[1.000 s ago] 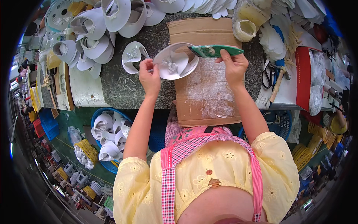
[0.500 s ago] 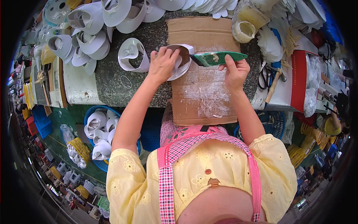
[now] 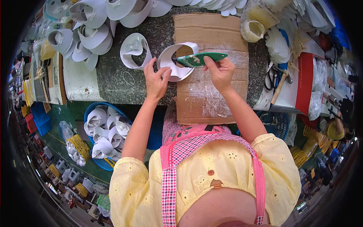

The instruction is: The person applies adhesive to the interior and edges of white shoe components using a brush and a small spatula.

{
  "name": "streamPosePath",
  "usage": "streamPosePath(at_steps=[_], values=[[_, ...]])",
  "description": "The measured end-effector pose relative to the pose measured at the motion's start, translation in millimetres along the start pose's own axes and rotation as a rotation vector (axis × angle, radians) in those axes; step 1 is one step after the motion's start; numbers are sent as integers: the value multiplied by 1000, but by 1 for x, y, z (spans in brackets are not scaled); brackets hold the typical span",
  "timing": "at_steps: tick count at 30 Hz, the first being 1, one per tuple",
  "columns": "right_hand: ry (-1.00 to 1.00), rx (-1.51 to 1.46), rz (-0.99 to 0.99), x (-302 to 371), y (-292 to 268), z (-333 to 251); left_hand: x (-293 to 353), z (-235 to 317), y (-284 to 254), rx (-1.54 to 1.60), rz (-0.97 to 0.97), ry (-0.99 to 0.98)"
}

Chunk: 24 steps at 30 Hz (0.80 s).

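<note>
At far left, we are seeing a blue basket (image 3: 90, 110) of white curved pieces sitting below the stone table (image 3: 113, 77). A finished white band (image 3: 135, 50) is lying on the tabletop, near our left hand (image 3: 155, 80). That hand is pinching the lower edge of a white curved strip (image 3: 172, 62), which is resting over the left edge of the cardboard sheet (image 3: 217, 38). Our right hand (image 3: 221, 72) is clenching a green-handled brush (image 3: 200, 59), its tip touching the strip. Scissors (image 3: 271, 77) are lying further right.
</note>
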State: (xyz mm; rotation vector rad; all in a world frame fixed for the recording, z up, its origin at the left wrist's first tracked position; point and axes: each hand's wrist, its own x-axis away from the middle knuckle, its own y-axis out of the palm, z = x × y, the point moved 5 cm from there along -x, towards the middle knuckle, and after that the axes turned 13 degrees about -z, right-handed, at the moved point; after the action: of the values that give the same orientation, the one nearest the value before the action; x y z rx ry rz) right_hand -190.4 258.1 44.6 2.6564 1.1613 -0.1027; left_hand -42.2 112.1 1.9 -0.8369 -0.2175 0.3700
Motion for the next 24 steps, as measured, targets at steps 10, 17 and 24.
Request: streamPosePath(at_steps=[10, 17, 24], values=[[-21, 38, -18, 5, 1, -6, -11, -5, -2, -123, 108, -225], [-143, 525, -174, 7, 2, -16, -14, 7, 2, 196, -24, -299], [-402, 800, -292, 7, -12, -8, -31, 52, 3, 321, -16, -248]])
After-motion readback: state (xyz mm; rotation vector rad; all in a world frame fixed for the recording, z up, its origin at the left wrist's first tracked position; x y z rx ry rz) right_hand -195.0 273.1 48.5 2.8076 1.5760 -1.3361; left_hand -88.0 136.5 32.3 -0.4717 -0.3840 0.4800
